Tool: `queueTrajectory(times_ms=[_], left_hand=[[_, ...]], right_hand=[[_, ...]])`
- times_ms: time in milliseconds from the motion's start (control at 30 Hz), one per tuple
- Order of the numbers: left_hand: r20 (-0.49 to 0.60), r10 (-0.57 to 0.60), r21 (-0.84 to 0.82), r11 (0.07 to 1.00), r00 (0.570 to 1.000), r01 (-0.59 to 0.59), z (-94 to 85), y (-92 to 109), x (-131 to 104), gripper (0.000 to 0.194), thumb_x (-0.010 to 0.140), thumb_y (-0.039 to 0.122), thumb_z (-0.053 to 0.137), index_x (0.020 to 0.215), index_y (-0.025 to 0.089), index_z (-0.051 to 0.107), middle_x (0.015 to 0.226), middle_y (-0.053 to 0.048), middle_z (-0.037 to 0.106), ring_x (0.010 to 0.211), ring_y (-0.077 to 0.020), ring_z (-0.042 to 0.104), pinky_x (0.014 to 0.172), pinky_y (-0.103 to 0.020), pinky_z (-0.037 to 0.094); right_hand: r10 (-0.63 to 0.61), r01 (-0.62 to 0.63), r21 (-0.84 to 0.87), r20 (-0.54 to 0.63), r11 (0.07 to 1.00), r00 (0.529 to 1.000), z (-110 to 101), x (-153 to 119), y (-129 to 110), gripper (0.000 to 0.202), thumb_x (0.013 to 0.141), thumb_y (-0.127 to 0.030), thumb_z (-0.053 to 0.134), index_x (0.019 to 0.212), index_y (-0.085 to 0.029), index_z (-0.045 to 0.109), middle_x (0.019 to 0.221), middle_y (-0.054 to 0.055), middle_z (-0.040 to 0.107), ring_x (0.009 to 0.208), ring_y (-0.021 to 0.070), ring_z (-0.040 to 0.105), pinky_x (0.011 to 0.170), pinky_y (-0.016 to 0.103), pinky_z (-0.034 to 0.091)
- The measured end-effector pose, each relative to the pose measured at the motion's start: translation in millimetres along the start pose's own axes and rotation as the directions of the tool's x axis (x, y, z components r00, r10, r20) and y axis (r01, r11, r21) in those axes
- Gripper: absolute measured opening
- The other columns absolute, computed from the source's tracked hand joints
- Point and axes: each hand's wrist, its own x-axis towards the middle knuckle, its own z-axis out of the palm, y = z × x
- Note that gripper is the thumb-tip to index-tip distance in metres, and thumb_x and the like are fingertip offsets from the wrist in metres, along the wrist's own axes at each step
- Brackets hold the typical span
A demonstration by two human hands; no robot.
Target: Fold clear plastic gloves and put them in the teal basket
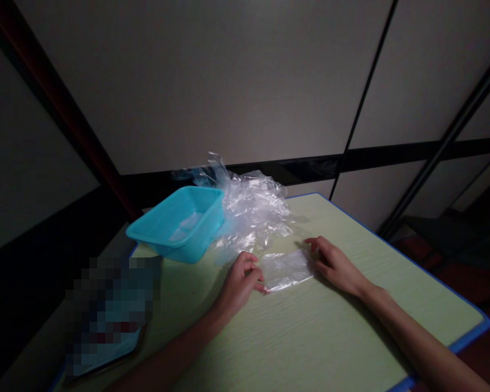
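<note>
A clear plastic bag (289, 269), folded into a flat rectangle, lies on the light green table between my two hands. My left hand (243, 279) rests at its left edge, fingers apart, with a fingertip at the near left corner. At the opposite end, my right hand (335, 264) touches the right edge with its fingers loosely bent and apart. Just beyond the flat bag is a loose heap of crumpled clear plastic bags (255, 204). To the left of that heap stands a turquoise plastic basket (216, 222) with some clear plastic inside.
The green table (343, 332) has a blue edge and stands close to pale panels (237, 81) with a dark strip. At the table's left side lies a flat, dark-edged object (118, 326), mostly blurred out by pixelation.
</note>
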Motion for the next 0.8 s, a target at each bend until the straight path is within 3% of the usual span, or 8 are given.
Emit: queueTrajectory(times_ms=[233, 600, 667, 800], left_hand=[[0.004, 0.013, -0.001, 1.000, 1.000, -0.013, -0.3, -3.7, 2.9, 0.021, 0.065, 0.023, 0.047, 0.082, 0.020, 0.035, 0.056, 0.008, 0.050, 0.044, -0.0140, 0.061, 0.033, -0.014, 0.031], [0.025, -0.008, 0.041, 0.999, 1.000, 0.007, -1.1, 7.2, -1.8, 0.018, 0.069, 0.024, 0.046, 0.083, 0.019, 0.036, 0.065, 0.003, 0.055, 0.050, -0.0161, 0.063, 0.031, -0.013, 0.023], [0.023, 0.035, 0.069, 0.997, 0.999, -0.036, -1.3, 7.2, -2.0, 0.017, 0.069, 0.023, 0.047, 0.083, 0.019, 0.037, 0.066, 0.002, 0.055, 0.054, -0.0161, 0.063, 0.034, -0.014, 0.030], [0.026, 0.235, 0.183, 0.955, 0.972, -0.235, -3.8, 4.6, 0.1, 0.014, 0.070, 0.022, 0.049, 0.081, 0.019, 0.041, 0.066, 0.003, 0.053, 0.065, -0.0160, 0.061, 0.050, -0.022, 0.045]], right_hand=[[-0.028, 0.025, 0.070, 0.035, 0.997, 0.999, -6.9, -2.0, 3.9, 0.057, 0.066, -0.002, 0.037, 0.120, -0.018, 0.043, 0.100, 0.006, 0.061, 0.089, 0.0197, 0.053, 0.084, 0.038, 0.041], [-0.044, 0.040, 0.076, 0.060, 0.996, 0.997, -13.5, -13.0, -0.2, 0.050, 0.068, -0.001, 0.036, 0.115, -0.015, 0.045, 0.096, 0.007, 0.060, 0.086, 0.0186, 0.055, 0.080, 0.036, 0.045], [-0.090, 0.086, 0.061, 0.073, 0.994, 0.993, -15.3, -16.8, -2.4, 0.049, 0.068, 0.000, 0.037, 0.113, -0.016, 0.049, 0.100, 0.008, 0.058, 0.092, 0.0197, 0.054, 0.084, 0.038, 0.043], [-0.139, 0.137, 0.029, 0.091, 0.990, 0.986, -15.0, -23.6, -4.5, 0.050, 0.066, 0.002, 0.037, 0.110, -0.016, 0.051, 0.107, 0.010, 0.055, 0.101, 0.0218, 0.049, 0.090, 0.041, 0.039]])
